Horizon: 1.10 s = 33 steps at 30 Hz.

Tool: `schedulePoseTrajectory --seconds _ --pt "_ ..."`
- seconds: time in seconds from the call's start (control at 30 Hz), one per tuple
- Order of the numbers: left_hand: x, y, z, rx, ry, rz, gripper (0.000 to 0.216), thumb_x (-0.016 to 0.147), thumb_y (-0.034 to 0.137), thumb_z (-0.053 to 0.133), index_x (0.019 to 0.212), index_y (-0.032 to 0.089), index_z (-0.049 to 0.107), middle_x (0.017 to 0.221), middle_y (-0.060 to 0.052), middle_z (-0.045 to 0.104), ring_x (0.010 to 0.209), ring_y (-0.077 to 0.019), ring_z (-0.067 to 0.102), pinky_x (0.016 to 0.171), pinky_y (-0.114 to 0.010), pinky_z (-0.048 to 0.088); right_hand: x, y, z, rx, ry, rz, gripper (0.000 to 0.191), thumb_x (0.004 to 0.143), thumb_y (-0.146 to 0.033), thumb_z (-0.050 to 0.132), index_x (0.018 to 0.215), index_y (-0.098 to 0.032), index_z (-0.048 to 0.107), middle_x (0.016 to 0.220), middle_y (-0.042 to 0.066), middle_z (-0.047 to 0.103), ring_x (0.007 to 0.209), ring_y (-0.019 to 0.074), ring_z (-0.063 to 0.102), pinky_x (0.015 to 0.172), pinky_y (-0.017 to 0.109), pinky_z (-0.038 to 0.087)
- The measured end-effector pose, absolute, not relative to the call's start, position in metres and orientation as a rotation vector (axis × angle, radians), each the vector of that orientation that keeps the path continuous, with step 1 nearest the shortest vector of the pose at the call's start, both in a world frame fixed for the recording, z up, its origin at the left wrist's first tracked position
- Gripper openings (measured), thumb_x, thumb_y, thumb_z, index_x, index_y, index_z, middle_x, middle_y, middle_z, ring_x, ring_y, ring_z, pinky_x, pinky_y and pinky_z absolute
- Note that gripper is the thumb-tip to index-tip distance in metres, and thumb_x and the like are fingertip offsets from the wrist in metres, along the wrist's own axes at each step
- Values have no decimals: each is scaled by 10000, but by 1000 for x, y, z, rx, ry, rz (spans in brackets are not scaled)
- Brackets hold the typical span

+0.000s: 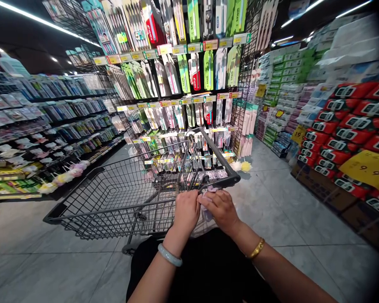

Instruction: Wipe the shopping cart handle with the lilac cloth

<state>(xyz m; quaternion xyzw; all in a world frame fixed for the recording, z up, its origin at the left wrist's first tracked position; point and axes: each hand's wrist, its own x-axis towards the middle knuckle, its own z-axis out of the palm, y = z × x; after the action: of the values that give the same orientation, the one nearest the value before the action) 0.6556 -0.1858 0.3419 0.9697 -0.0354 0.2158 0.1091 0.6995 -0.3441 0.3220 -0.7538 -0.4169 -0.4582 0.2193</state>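
Note:
My left hand [187, 210] and my right hand [220, 209] are close together, touching near the fingertips, at the near side of a dark wire shopping cart [104, 214]. The fingers of my right hand are closed on a small lilac thing [207, 215], mostly covered, whose kind I cannot make out. My left hand is closed too, knuckles up; what lies in it is hidden. Ahead of both hands is the cart's dark handle [225, 182]. The part of the basket in sight shows bare wire.
A rack of packaged toothbrushes [183, 75] stands straight ahead, behind the cart. To the left runs a stocked shelf [66, 105]. Stacks of red packs [350, 113] with a yellow price sign [368, 170] line the right. Grey tiled floor [281, 210] lies between.

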Motion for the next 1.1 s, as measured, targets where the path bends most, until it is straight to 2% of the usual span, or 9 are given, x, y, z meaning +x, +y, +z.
schedulePoseTrajectory --seconds 0.2,0.4,0.57,0.67,0.83,0.93,1.1 --pt "657 -185 336 2901 -58 657 302 1000 386 331 911 211 560 837 -52 638 832 -222 547 751 -361 331 708 -358 341 -2037 -910 -1305 328 896 -135 546 1160 -294 660 1086 48 654 1037 202 541 952 380 382" --pt "656 -183 332 2903 -65 661 212 984 293 364 931 212 553 874 -57 635 864 -227 542 790 -372 344 703 -343 324 -2062 -1186 -1242 258 937 -198 518 1125 -290 667 1086 22 676 1030 198 548 946 380 362" --pt "653 -177 331 2885 -52 648 279 1001 364 335 951 216 567 892 -60 645 867 -224 549 787 -373 340 711 -376 361 -2009 -869 -1351 357 881 -86 532 1127 -310 661 1059 34 657 1008 205 559 927 370 390" --pt "653 -176 331 2876 -35 650 288 1002 364 334 936 214 571 885 -58 645 858 -222 549 786 -373 340 712 -376 372 -1999 -704 -1407 359 880 -81 512 1123 -300 661 1050 41 646 1041 213 551 952 382 381" --pt "653 -174 332 2896 -55 664 273 997 349 342 932 204 564 874 -63 638 867 -228 546 800 -381 345 703 -343 362 -2132 -1104 -1262 326 930 -191 525 1211 -334 607 1122 -3 677 1074 186 542 1015 386 308" --pt "650 -173 333 2892 -67 641 278 999 363 342 939 210 566 886 -60 639 877 -223 548 797 -375 346 709 -348 373 -2097 -1096 -1233 361 914 -143 484 1231 -283 583 1130 19 679 1082 194 545 988 381 331" --pt "645 -172 333 2882 -51 648 284 1001 375 350 932 206 567 873 -51 636 860 -214 538 786 -368 342 735 -376 401 -2128 -769 -1154 357 805 -75 495 1120 -205 602 1121 68 667 1065 254 537 958 416 372"
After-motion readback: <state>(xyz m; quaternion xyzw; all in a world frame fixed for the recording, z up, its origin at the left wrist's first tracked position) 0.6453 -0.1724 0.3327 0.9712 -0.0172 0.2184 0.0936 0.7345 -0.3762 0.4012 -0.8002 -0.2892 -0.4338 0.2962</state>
